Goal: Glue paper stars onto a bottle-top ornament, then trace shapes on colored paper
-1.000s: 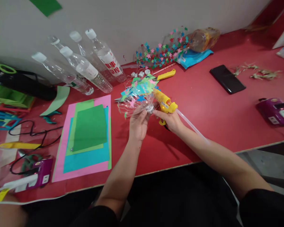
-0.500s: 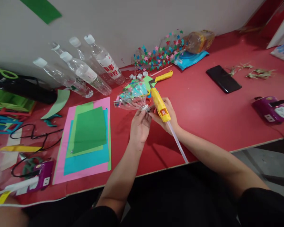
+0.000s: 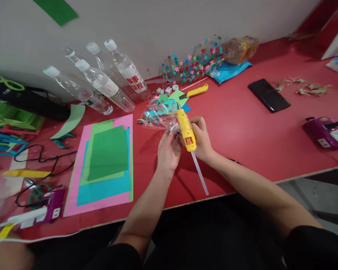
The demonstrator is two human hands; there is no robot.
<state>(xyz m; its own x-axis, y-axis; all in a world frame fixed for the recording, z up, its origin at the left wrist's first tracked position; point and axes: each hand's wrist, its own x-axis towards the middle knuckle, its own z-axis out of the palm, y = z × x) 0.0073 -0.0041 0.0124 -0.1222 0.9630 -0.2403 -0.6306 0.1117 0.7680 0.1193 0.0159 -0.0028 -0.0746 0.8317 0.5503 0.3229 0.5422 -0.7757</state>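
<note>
My left hand has its fingers closed around the neck of a clear plastic bottle piece decorated with coloured stars. The piece lies tilted, its wide side pointing to the left. In my right hand is a yellow hot glue gun, its nozzle pointing away from me toward the wall. A long clear glue stick sticks out of its rear end. Some right fingers are hidden behind the gun, close to the bottle neck. Just beyond lie a yellow utility knife and a green paper scrap.
Several clear water bottles stand back left, behind stacked coloured sheets. A star-covered bottle lies by the wall. To the right are a black phone and a purple power socket. Another person's arm shows bottom left.
The glue gun has turned, its rear end and glue stick swinging left. My left hand keeps hold of the bottle neck. The view has shifted slightly.
</note>
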